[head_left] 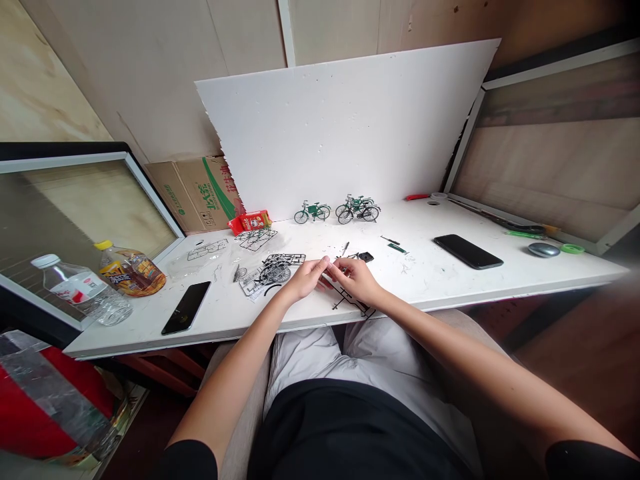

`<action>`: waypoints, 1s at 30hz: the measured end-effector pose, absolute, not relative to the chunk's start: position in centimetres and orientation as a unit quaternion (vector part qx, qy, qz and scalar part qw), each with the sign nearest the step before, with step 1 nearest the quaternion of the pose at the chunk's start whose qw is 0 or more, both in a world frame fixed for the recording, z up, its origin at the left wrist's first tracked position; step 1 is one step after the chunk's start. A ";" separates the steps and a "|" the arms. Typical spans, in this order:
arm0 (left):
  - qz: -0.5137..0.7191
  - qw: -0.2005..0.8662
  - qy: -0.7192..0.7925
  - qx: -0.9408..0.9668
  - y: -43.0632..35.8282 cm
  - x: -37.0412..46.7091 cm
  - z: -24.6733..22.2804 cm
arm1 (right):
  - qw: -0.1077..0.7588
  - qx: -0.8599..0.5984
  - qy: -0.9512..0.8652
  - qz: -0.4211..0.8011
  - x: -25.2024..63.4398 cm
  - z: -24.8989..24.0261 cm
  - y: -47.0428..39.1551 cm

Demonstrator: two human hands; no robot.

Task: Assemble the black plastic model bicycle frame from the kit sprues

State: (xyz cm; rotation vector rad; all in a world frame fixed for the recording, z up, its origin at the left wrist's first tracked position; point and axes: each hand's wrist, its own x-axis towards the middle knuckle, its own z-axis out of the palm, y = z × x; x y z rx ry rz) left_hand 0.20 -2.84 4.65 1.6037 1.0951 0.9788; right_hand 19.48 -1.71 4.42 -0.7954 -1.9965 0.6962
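My left hand (306, 279) and my right hand (357, 280) meet above the front of the white table (300, 317), thumbs and fingertips pinched together. Whatever lies between the fingertips is too small or too covered to make out. Below my right hand, a black plastic parts frame (352, 302) sticks out at the table's front edge. Left of my left hand lies a pile of black model bicycle wheels and parts (275, 272). Just beyond my right hand are a small black piece (367, 256) and a dark green strip (397, 248).
A green model bicycle (313, 212) and two overlapping ones (358, 209) stand by the white foam board (340, 127). Phones lie left (187, 307) and right (467, 251). Bottles (131, 270) are at far left. A red packet (250, 222) and a computer mouse (544, 250) are farther back.
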 end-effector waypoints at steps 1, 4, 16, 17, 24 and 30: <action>0.397 0.464 0.447 0.654 -2.8 0.2 4.6 | 0.423 -0.316 -0.802 0.280 19.4 4.4 -1.8; 0.394 0.461 0.449 0.656 -2.9 0.3 4.7 | 0.417 -0.308 -0.807 0.281 19.3 4.3 -1.9; 0.410 0.454 0.445 0.655 -2.9 0.1 4.9 | 0.425 -0.313 -0.805 0.270 19.4 4.4 -1.9; 0.412 0.451 0.444 0.655 -2.9 0.1 4.9 | 0.426 -0.314 -0.805 0.269 19.4 4.4 -1.8; 0.431 0.438 0.433 0.660 -2.4 -0.3 4.6 | 0.438 -0.327 -0.795 0.262 19.7 4.2 -1.3; 0.458 0.419 0.433 0.654 -1.9 -0.4 4.2 | 0.443 -0.333 -0.790 0.261 19.8 4.3 -1.2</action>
